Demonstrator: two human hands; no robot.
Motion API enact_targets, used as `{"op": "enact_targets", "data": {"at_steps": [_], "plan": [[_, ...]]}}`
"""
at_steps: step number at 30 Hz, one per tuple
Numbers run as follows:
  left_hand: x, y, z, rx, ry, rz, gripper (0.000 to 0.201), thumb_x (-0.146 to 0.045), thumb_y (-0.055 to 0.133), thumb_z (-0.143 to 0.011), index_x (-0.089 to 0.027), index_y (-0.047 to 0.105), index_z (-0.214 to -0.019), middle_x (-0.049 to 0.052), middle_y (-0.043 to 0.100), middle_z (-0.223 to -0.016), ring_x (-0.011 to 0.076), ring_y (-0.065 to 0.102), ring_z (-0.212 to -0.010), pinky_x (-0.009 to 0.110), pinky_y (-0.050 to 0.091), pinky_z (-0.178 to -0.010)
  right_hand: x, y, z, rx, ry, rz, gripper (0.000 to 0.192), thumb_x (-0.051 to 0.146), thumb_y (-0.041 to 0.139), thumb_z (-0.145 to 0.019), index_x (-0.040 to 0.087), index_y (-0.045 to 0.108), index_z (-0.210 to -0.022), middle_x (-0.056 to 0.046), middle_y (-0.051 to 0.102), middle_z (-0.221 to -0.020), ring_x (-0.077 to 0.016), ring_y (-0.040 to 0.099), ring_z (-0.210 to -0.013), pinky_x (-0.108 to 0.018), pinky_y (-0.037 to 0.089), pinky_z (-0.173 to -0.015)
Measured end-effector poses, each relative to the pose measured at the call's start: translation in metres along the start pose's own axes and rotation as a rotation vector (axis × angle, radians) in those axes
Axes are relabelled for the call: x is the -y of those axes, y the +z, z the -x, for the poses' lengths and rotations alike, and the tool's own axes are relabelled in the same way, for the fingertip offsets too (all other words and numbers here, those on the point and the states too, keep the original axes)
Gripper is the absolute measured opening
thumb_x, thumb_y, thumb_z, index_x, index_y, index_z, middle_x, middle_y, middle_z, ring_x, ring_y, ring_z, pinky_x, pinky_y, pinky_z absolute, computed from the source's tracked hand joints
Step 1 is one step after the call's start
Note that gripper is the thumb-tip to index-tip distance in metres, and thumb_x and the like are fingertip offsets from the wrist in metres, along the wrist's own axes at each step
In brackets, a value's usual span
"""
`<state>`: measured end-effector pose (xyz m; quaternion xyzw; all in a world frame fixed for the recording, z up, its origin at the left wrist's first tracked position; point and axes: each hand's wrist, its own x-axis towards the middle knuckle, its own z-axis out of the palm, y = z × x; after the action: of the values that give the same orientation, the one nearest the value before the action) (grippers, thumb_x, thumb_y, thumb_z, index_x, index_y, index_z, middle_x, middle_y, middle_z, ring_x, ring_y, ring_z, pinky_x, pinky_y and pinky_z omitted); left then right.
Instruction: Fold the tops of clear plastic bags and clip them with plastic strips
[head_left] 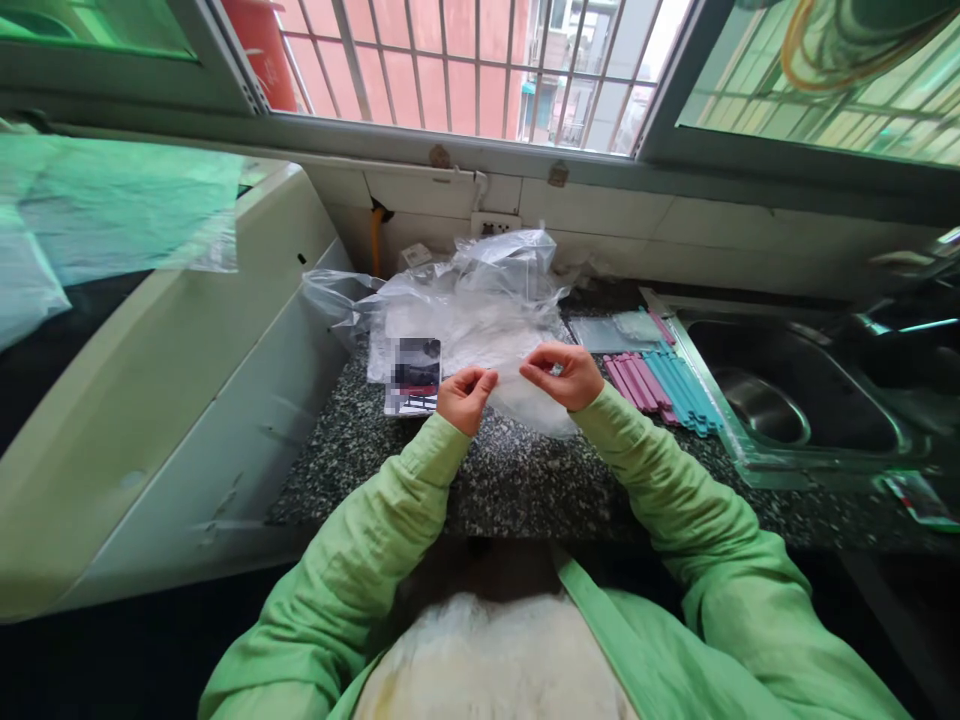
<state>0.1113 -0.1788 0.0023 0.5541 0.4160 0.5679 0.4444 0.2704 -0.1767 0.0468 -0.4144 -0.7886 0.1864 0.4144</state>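
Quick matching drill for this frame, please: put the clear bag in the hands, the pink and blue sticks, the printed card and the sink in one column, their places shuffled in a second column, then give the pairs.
Things:
1. clear plastic bag
2. pink and blue sticks
3. printed card
4. steel sink

Places:
A. far right, set into the counter
B. flat on the counter, beside the left hand
C. pinched between both hands; right hand
D. in a row between the bag and the sink

Pairs: 1-C, 2-D, 3-B, 4-A
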Motion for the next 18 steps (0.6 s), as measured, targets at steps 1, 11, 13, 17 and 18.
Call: {"op": "enact_targets", "data": {"at_steps": [1, 11, 13, 17, 18], "plan": [[-0.002, 0.002, -0.003, -0.023, 0.000, 0.025, 0.040, -0.054, 0.062, -0.058, -0.015, 0.055, -0.052, -0.004, 0.044, -0.044, 0.0057, 0.035, -0.041, 0.021, 0.027, -0.041, 0.001, -0.004, -0.003, -0.004, -0.017, 0.015, 0.025, 0.035, 0.055, -0.074, 0.015, 0.057, -0.060, 0.000, 0.052, -0.055, -0.0073, 0.041, -0.052, -0.022, 0.037, -0.052], [-0.008, 0.019, -0.025, 0.035, -0.063, 0.159, 0.045, -0.056, 0.068, -0.047, -0.014, 0.054, -0.052, -0.006, 0.042, -0.043, 0.0037, 0.034, -0.040, 0.019, 0.027, -0.039, -0.009, -0.027, -0.004, 0.069, 0.127, -0.043, 0.024, 0.035, 0.055, -0.070, 0.013, 0.055, -0.060, 0.004, 0.043, -0.049, -0.0050, 0.032, -0.046, -0.021, 0.029, -0.045], [0.001, 0.016, -0.025, 0.045, -0.124, 0.175, 0.046, -0.058, 0.068, -0.045, -0.014, 0.054, -0.053, -0.006, 0.044, -0.043, 0.0037, 0.034, -0.037, 0.019, 0.026, -0.037, -0.010, -0.024, -0.002, 0.061, 0.156, -0.077, 0.026, 0.038, 0.055, -0.070, 0.013, 0.055, -0.059, 0.004, 0.042, -0.049, -0.0051, 0.032, -0.046, -0.021, 0.028, -0.044], [0.013, 0.012, -0.023, -0.003, -0.186, 0.280, 0.051, -0.064, 0.065, -0.044, -0.015, 0.054, -0.057, -0.005, 0.046, -0.046, 0.0039, 0.035, -0.035, 0.019, 0.028, -0.034, -0.006, -0.017, -0.002, -0.006, 0.193, -0.133, 0.030, 0.042, 0.056, -0.069, 0.014, 0.054, -0.060, 0.003, 0.044, -0.051, -0.0055, 0.034, -0.047, -0.021, 0.029, -0.044], [0.014, 0.012, -0.022, -0.004, -0.183, 0.298, 0.053, -0.065, 0.064, -0.044, -0.015, 0.055, -0.059, -0.005, 0.047, -0.047, 0.0043, 0.036, -0.036, 0.020, 0.029, -0.035, -0.004, -0.016, -0.002, -0.028, 0.199, -0.147, 0.030, 0.042, 0.056, -0.069, 0.014, 0.054, -0.060, 0.002, 0.046, -0.052, -0.0057, 0.035, -0.047, -0.021, 0.030, -0.045]]}}
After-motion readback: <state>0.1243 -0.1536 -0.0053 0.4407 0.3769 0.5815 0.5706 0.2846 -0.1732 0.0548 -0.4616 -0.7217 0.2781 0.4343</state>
